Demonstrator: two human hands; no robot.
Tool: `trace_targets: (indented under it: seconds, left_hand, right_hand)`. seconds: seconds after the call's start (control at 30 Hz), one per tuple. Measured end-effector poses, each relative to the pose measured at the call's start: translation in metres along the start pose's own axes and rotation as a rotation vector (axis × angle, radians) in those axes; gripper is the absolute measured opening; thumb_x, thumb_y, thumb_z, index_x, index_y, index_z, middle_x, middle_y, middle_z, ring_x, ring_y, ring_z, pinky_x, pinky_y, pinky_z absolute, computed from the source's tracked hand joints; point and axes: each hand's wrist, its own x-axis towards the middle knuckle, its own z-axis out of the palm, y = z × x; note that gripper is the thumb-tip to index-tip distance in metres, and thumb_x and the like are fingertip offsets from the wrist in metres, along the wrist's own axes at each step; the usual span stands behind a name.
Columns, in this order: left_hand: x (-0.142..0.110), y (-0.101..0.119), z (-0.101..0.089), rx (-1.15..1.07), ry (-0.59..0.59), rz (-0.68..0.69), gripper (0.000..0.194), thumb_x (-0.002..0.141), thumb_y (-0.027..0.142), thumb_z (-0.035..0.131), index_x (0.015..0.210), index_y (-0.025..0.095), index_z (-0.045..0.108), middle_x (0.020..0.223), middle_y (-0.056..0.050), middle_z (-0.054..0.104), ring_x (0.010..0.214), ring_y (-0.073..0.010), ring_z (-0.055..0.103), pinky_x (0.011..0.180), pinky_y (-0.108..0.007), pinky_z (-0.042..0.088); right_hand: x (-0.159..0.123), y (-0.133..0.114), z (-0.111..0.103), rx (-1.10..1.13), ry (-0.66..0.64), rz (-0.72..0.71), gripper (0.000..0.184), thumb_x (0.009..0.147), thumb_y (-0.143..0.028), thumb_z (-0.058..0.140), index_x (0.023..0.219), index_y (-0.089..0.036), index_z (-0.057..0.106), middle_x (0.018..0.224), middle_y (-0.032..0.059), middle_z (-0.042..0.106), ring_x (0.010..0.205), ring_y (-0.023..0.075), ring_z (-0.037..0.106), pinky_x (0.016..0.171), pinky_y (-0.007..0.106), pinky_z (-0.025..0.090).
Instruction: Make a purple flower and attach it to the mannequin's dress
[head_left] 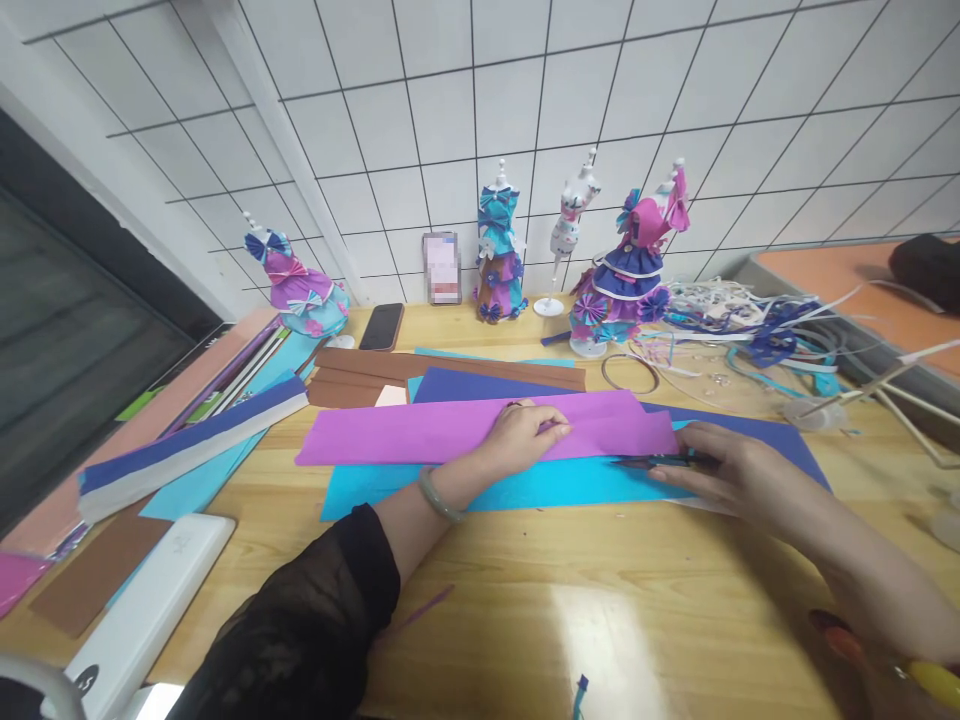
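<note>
A long purple sheet (405, 428) lies across the table over a bright blue sheet (540, 484) and a dark blue sheet (772, 440). My left hand (521, 435) rests on the middle of the purple sheet, its fingers curled together and pressing on it. At the sheet's right end, my right hand (731, 460) is closed around dark-handled scissors (675, 461). Their thin dark blades point left along the purple sheet's lower edge, above the bright blue sheet. My palm and fingers partly hide the handles.
Dressed mini mannequins (499, 240) and a bare one (574, 215) stand along the tiled wall, near a propped phone (442, 268) and a dark phone (382, 327). Brown sheets (360, 375) lie behind. Tangled ribbons (772, 330) are back right; a white power bank (150, 610) lies front left.
</note>
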Motion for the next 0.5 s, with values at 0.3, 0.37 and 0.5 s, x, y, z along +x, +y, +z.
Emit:
trace_targets:
  seconds: [0.3, 0.37, 0.5]
  left_hand:
    - [-0.001, 0.002, -0.003, -0.021, -0.017, -0.014, 0.026, 0.082, 0.037, 0.045, 0.089, 0.020, 0.063, 0.083, 0.000, 0.065, 0.081, -0.0145, 0.055, 0.076, -0.026, 0.041]
    - [-0.001, 0.002, -0.003, -0.021, -0.009, -0.008, 0.026, 0.082, 0.037, 0.045, 0.088, 0.020, 0.063, 0.083, 0.000, 0.065, 0.082, -0.0145, 0.055, 0.076, -0.025, 0.040]
    - [0.000, -0.001, 0.000, -0.008, 0.006, -0.004, 0.026, 0.081, 0.037, 0.046, 0.089, 0.020, 0.063, 0.083, -0.001, 0.065, 0.083, -0.0149, 0.055, 0.077, -0.026, 0.040]
  right_hand:
    - [0.004, -0.001, 0.007, 0.033, -0.012, 0.029, 0.040, 0.075, -0.056, 0.051, 0.094, -0.021, 0.059, 0.090, 0.0077, 0.063, 0.076, 0.0211, 0.058, 0.065, 0.030, 0.042]
    - [0.004, 0.003, 0.006, -0.020, 0.010, 0.067, 0.041, 0.074, -0.058, 0.050, 0.085, -0.020, 0.058, 0.079, 0.0064, 0.063, 0.066, 0.0190, 0.055, 0.059, 0.028, 0.040]
    - [0.004, 0.008, 0.005, -0.054, 0.002, 0.058, 0.041, 0.072, -0.060, 0.051, 0.072, -0.019, 0.054, 0.064, 0.0036, 0.058, 0.058, 0.0165, 0.049, 0.053, 0.027, 0.037]
